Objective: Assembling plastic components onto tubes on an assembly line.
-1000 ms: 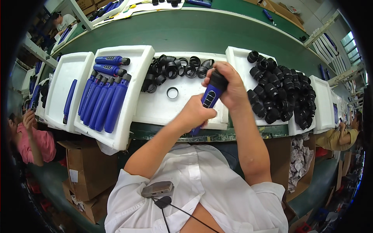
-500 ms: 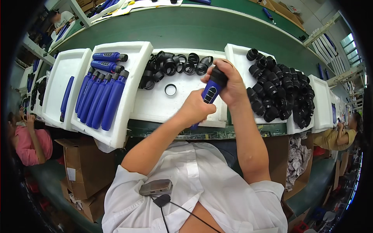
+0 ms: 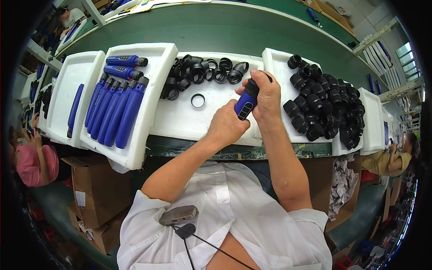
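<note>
Beyond the person's white shirt (image 3: 225,193), the left hand (image 3: 227,123) was closed around the blue body of a handheld tool (image 3: 245,107), while the right hand (image 3: 268,96) gripped its black end. The tool slanted over the right part of the middle foam tray (image 3: 177,119), whose near rim ran along the bench's scuffed front edge (image 3: 207,151). Left of the hands there was open room on the tray floor, where a single black ring (image 3: 191,101) lay; more rings (image 3: 196,73) crowded the far side.

Dark, light-outlined buttons showed on the tool, any lettering too small to read. A cardboard box (image 3: 96,202) at lower left bore a white label (image 3: 81,198), its print illegible to me.

Blue tools (image 3: 122,112) lay in a tray to the left, and black collars (image 3: 321,103) were heaped to the right. Behind stretched a green surface (image 3: 216,36). A person in pink (image 3: 36,164) was at far left, another in tan (image 3: 391,163) at far right.
</note>
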Tool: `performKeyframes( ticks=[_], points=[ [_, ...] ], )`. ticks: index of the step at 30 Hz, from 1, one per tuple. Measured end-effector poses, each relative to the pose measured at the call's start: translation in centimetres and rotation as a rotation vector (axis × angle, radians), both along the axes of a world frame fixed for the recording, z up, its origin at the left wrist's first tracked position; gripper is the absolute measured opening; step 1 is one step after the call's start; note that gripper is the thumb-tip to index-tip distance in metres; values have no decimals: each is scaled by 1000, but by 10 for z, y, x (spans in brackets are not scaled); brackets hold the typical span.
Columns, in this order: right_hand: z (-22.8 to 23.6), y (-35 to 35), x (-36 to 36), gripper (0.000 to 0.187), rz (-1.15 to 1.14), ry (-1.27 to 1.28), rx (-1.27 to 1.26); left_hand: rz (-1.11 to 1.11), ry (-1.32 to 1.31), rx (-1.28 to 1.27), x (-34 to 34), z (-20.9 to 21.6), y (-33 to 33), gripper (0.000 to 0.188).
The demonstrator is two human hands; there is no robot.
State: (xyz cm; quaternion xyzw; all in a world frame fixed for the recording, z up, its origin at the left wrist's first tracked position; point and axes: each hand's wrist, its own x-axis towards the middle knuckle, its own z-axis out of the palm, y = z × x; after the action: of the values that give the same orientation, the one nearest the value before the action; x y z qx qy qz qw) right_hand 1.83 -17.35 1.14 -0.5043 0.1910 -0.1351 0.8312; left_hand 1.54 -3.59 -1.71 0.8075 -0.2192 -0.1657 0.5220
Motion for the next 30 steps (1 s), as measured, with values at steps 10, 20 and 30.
performKeyframes(
  ticks=[10, 20, 30],
  points=[
    [-2, -1, 4, 30, 207, -96, 277, -134, 734, -359, -2, 21, 4, 18],
    [-6, 5, -2, 29, 78, -58, 156, -104, 691, -350, -8, 13, 1, 14],
    [14, 27, -25, 49, 471, -59, -553, 258, 407, -727, 40, 36, 29, 31]
  ],
)
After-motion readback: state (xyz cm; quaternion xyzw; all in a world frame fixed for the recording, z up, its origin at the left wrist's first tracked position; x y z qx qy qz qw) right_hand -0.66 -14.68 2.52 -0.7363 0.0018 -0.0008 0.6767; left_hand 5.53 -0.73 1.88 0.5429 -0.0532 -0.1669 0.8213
